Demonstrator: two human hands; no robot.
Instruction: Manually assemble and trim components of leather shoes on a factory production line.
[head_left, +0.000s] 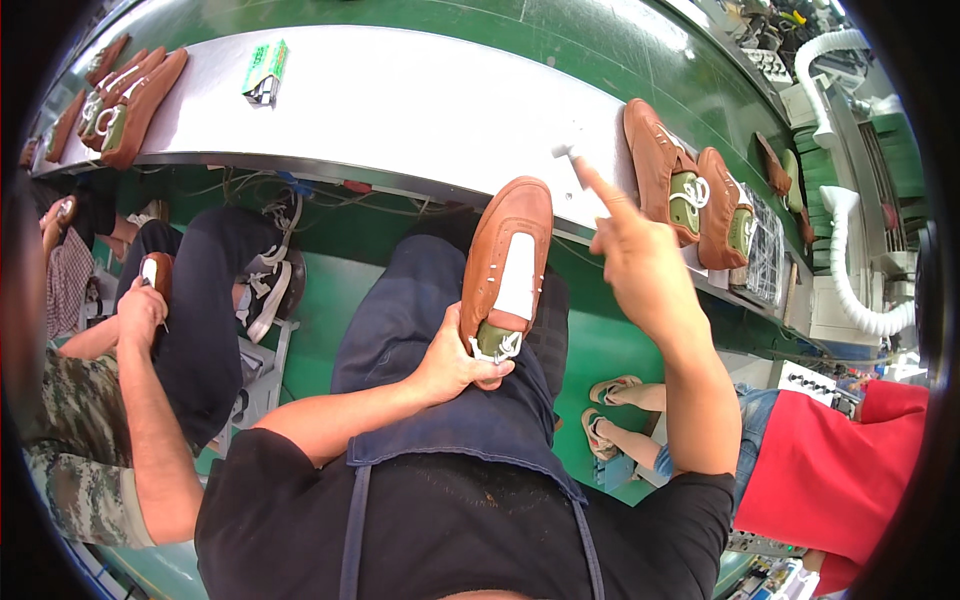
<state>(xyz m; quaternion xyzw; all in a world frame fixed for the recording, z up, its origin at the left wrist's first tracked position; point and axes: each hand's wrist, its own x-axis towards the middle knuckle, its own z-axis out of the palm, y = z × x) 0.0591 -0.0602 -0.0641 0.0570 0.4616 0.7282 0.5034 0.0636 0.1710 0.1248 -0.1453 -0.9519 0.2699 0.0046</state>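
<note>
My left hand (455, 362) grips the heel end of a brown leather shoe (508, 262) that rests on my lap, toe pointing away, with a white patch on its upper and a green lining. My right hand (638, 262) is raised to the right of the shoe, index finger stretched toward the belt edge, pinching a small white object (566, 152) at its tip. What that object is I cannot tell.
A grey conveyor belt (420, 100) runs across the top. Two brown shoes (690, 190) lie on it at the right, several more (125, 95) at the far left, plus a small green box (265, 70). One person sits at my left, another in red at my right.
</note>
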